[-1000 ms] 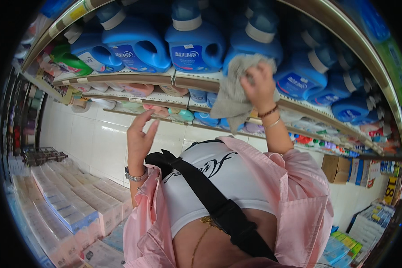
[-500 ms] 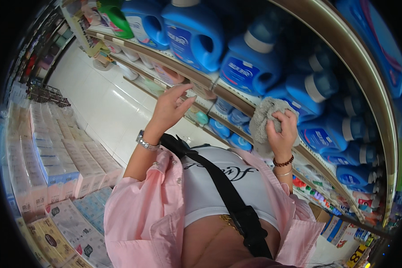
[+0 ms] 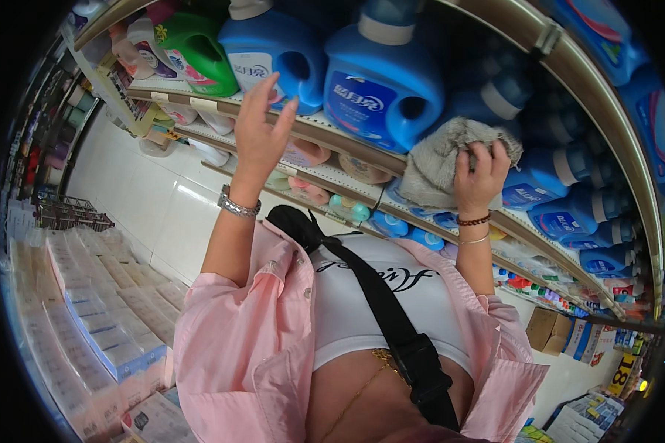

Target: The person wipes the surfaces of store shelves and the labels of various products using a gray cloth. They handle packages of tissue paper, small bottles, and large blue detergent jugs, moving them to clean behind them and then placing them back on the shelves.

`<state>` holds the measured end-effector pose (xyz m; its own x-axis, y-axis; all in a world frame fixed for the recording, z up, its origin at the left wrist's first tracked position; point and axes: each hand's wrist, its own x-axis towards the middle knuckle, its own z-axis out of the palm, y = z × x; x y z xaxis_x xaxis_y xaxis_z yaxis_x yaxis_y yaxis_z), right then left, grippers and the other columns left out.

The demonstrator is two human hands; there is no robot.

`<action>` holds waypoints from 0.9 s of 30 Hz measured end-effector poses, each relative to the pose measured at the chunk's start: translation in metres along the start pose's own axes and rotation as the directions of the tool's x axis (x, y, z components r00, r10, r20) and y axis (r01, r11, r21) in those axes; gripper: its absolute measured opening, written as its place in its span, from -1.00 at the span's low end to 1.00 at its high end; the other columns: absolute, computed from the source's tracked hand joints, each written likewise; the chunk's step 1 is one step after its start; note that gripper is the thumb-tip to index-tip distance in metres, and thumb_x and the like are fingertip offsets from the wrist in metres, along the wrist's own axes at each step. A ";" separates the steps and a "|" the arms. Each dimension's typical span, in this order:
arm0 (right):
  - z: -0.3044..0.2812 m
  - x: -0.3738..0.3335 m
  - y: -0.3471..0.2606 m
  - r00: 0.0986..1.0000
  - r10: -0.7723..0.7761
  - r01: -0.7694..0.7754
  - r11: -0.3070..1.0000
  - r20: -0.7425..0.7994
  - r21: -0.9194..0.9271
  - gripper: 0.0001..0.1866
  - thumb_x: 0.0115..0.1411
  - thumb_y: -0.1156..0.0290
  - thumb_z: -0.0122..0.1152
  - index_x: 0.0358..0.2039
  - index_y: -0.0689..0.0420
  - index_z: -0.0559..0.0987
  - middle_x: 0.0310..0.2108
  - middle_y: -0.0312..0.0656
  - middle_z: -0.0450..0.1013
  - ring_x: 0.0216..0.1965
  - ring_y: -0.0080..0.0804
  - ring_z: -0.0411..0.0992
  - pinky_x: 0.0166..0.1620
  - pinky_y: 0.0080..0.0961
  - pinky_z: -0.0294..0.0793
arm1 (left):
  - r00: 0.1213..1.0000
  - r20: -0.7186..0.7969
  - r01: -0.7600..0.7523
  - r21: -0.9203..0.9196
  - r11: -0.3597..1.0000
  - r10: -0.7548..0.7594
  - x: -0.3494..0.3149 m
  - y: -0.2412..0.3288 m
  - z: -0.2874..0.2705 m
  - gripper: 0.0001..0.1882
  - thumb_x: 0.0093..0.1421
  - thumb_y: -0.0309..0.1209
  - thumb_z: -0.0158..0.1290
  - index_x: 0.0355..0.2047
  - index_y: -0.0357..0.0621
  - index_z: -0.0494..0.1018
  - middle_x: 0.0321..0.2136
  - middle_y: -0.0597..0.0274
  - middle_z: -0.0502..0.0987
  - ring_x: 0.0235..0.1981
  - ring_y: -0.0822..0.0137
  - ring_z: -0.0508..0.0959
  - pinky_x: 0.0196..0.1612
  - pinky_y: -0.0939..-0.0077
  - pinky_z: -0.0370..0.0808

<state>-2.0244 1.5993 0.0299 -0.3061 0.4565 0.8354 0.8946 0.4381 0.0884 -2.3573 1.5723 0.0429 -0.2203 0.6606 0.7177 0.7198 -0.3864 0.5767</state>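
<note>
My right hand (image 3: 482, 173) grips a grey cloth (image 3: 437, 166) at the edge of a shelf, in front of blue detergent bottles. Part of the cloth hangs over the shelf's front lip. My left hand (image 3: 262, 136) is raised with its fingers apart and nothing in them, by a blue bottle with a white label (image 3: 262, 63). Between the two hands stands a large blue detergent bottle (image 3: 377, 81) with a looped handle. A green bottle (image 3: 192, 55) is farther left on the same shelf.
Lower shelf boards (image 3: 325, 177) hold pink, teal and blue bottles. A curved upper shelf edge (image 3: 606, 96) runs overhead at the right. Wrapped tissue packs (image 3: 118, 325) are stacked at the lower left, beside a white tiled floor (image 3: 177, 199). A cardboard box (image 3: 548, 330) sits at the lower right.
Both hands have moved up in the picture, the left also slightly left, the right slightly right with the cloth. The view has shifted, so the bottles look nearer and the cloth more spread.
</note>
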 end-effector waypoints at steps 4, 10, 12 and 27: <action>0.011 -0.027 -0.036 0.984 0.142 -0.130 0.986 0.107 -0.108 -0.56 -0.07 0.30 0.37 -0.14 0.04 0.48 -0.01 0.05 0.28 -0.09 -0.01 0.32 -0.02 -0.22 0.28 | 0.989 -0.103 -0.098 0.040 0.994 0.102 0.024 -0.048 -0.024 -0.55 0.10 -0.40 0.13 0.01 -0.23 0.36 -0.15 0.04 0.46 -0.20 0.23 0.49 -0.18 0.41 0.45; 0.014 -0.036 -0.065 0.916 0.348 -0.363 0.931 0.201 0.044 -0.55 -0.08 0.41 0.31 -0.12 0.05 0.44 -0.04 0.04 0.28 -0.04 0.03 0.29 -0.01 -0.26 0.32 | 0.921 -0.194 -0.299 0.203 0.932 0.338 0.108 -0.061 -0.050 -0.61 0.11 -0.33 0.12 -0.07 -0.21 0.39 -0.29 0.08 0.48 -0.28 0.19 0.50 -0.25 0.39 0.44; 0.014 -0.031 -0.064 0.886 0.379 -0.424 0.896 0.268 0.135 -0.54 -0.10 0.49 0.27 -0.11 0.04 0.44 -0.05 0.03 0.29 -0.03 0.00 0.29 0.00 -0.26 0.32 | 0.950 -0.148 -0.241 0.212 0.947 0.275 0.128 -0.055 -0.050 -0.73 0.08 -0.34 0.11 -0.24 -0.23 0.46 -0.47 0.00 0.51 -0.38 -0.01 0.52 -0.28 0.31 0.44; 0.081 0.024 -0.171 0.927 -0.053 -0.071 0.947 0.370 0.314 -0.53 -0.21 0.52 0.31 -0.20 -0.14 0.56 -0.17 -0.15 0.38 -0.17 -0.18 0.39 -0.18 -0.40 0.45 | 0.916 0.394 -0.011 -0.145 0.989 0.068 0.193 -0.078 -0.031 -0.37 -0.08 0.03 0.21 -0.16 -0.25 0.46 -0.25 -0.09 0.55 -0.18 0.04 0.55 -0.13 0.32 0.45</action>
<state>-2.2108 1.5981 -0.0087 -0.4520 0.6869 0.5691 0.7665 0.6254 -0.1461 -2.4767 1.7102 0.1488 0.1063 0.8331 0.5429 0.6195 -0.4826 0.6192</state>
